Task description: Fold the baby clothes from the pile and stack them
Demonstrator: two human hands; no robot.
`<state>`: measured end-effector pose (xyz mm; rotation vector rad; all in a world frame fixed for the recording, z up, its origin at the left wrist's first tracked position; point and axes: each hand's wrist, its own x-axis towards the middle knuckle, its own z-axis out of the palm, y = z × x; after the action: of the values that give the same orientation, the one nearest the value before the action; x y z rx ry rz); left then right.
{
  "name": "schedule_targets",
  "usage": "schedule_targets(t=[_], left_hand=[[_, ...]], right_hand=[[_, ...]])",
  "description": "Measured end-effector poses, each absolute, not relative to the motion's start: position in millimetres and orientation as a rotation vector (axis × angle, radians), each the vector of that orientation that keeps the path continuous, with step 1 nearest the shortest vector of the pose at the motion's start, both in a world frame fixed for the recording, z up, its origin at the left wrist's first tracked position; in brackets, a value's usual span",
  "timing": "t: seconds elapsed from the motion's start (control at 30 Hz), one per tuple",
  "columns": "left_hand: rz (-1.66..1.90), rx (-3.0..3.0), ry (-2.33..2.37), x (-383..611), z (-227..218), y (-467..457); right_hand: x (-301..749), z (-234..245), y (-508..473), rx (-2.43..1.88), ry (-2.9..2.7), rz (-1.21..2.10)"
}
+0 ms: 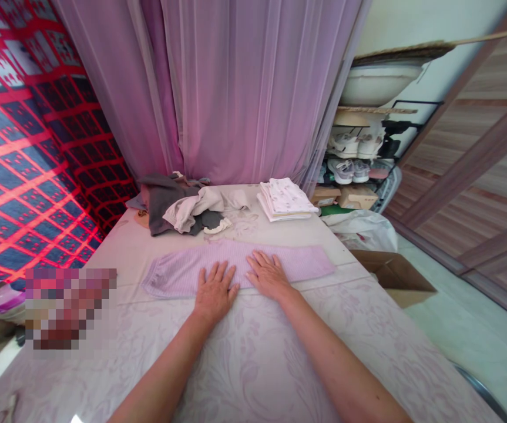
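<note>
A pale purple, finely striped garment (174, 272), long and narrow like trousers folded lengthwise, lies flat across the table (253, 358). Its gathered end points left and its plain end points right. My left hand (215, 291) rests palm down on its near edge, left of the middle, fingers spread. Beside it my right hand (267, 273) lies flat on the cloth with the fingers apart. Neither hand grips anything. Beyond the garment, a loose heap of grey, beige and dark clothes (169, 202) sits at the far left. A neat stack of folded white printed cloths (289, 198) sits at the far right.
Purple curtains (244, 88) hang behind the table's far edge. To the right stand a shoe rack (352, 158), a white plastic bag (363, 228) and an open cardboard box (394, 276) on the floor. A red-and-blue patterned cloth (28, 158) hangs at the left.
</note>
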<state>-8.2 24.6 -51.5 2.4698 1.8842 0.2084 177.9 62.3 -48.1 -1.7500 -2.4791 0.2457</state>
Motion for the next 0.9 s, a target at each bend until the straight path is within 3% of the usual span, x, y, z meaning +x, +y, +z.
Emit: schedule_targets(t=[0.3, 0.53, 0.9], left_hand=[[0.207, 2.435, 1.92, -6.9, -50.5, 25.6], [0.226, 2.444, 1.923, -7.5, -53.0, 24.8], [0.286, 2.452, 1.908, -8.2, -52.6, 23.1]], right_hand=[[236.8, -49.5, 64.7, -2.074, -2.24, 0.129], [307.9, -58.4, 53.3, -2.46, -1.542, -0.134], [316.4, -65.3, 51.7, -2.432, -1.342, -0.122]])
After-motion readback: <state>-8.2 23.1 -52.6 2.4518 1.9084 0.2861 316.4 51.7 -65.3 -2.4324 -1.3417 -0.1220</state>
